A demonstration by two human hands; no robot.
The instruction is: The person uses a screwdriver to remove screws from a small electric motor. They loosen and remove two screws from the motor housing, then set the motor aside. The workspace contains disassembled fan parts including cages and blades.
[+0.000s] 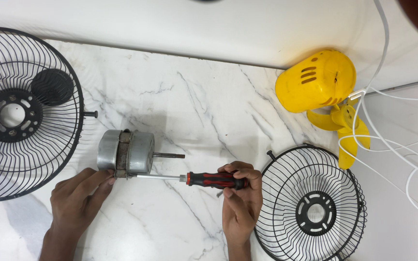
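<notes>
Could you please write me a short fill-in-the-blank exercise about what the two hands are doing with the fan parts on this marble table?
1. The right hand grips a screwdriver whose handle is red and ____.
2. The left hand steadies the silver ____, where the screwdriver's tip meets it.
3. The yellow motor cover lies beside the yellow fan ____.

Missing words: black; motor; blade
</notes>
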